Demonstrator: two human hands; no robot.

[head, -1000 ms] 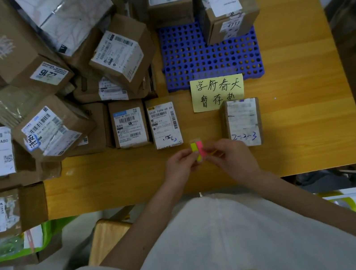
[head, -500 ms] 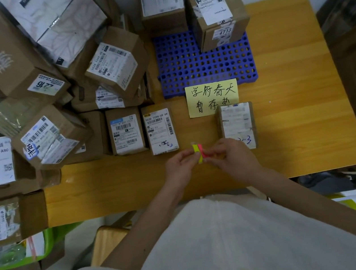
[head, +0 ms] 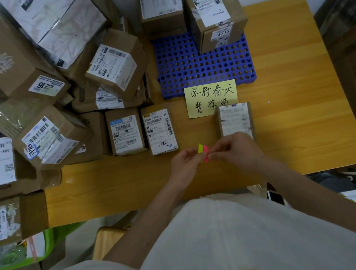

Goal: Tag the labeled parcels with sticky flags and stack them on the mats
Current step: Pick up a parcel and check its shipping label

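A small pad of neon yellow and pink sticky flags [head: 203, 151] stands upright over the wooden table [head: 298, 114], long axis running toward and away from the person. The left hand [head: 185, 165] pinches its left side; the right hand [head: 234, 151] pinches the pink flag. Since a moment ago, both hands have stayed put. Just behind the right hand lies a small labelled cardboard parcel [head: 234, 119], with a blue perforated plastic mat [head: 203, 64] farther back.
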